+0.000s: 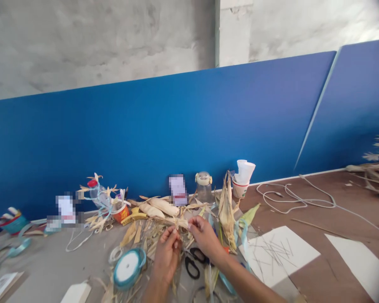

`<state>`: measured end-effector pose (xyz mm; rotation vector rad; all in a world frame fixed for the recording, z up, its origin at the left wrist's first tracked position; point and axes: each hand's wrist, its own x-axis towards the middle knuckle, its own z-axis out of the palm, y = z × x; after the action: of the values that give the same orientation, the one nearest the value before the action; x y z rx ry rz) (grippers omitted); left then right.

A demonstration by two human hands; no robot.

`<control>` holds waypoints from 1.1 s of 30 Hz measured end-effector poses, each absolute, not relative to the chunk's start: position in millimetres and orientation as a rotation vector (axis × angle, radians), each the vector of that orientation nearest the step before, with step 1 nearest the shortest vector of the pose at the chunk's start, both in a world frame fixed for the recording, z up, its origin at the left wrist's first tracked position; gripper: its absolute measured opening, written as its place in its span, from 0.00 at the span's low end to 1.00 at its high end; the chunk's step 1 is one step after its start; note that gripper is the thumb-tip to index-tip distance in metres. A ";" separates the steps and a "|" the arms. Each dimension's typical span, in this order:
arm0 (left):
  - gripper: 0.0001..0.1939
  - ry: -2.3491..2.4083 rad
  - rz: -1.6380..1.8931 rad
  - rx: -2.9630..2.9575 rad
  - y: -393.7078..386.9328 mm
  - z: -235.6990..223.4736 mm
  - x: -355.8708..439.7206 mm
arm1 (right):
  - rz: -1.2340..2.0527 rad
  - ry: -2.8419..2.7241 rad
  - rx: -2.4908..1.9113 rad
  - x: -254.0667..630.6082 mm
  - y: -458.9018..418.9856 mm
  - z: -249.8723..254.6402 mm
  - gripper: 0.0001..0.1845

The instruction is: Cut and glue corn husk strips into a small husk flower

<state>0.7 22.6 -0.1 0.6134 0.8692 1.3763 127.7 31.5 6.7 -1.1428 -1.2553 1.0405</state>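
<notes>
My left hand (168, 252) is closed in a pinch, thumb against fingertips; what it holds is too small to make out. Close by on its right, my right hand (206, 237) pinches the end of a pale strip of corn husk (177, 221). Dry husk scraps lie beneath and around both hands. Black-handled scissors (192, 268) rest under my right wrist, partly hidden. To the left of my left forearm sits a spool of light blue ribbon (127, 268). Beyond my fingers lie whole pale husks (164, 206).
At the back stand a lidded clear jar (204, 187), a paper cup (240, 187) with rolled paper, and an orange cup (120, 213). Upright husks (226, 214) lean nearby. Thin sticks lie on white paper (303, 252). A white cable (322, 205) loops at right before the blue partition (177, 126).
</notes>
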 end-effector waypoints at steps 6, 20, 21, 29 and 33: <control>0.15 0.874 1.385 0.617 25.4 -4.3 -1.8 | 0.978 -1.443 -1.259 148.4 35.7 34.9 0.09; 0.15 0.859 1.484 0.604 30.2 -9.0 -4.5 | 0.524 -2.315 -1.903 204.0 -18.7 47.9 0.16; 0.16 0.857 1.487 0.606 30.2 -8.7 -3.9 | 0.468 -2.353 -1.948 203.0 -23.8 45.8 0.19; 0.16 0.860 1.490 0.594 29.0 -7.3 -0.8 | 0.486 -2.310 -2.065 200.1 -32.0 22.8 0.20; 0.17 0.827 1.503 0.587 29.3 -7.4 -2.0 | 0.592 -2.189 -1.887 208.1 -30.5 12.7 0.18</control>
<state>-2.0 29.3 -7.4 0.5871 0.8273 1.5031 208.1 -30.5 12.7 -1.8867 -2.1893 0.5924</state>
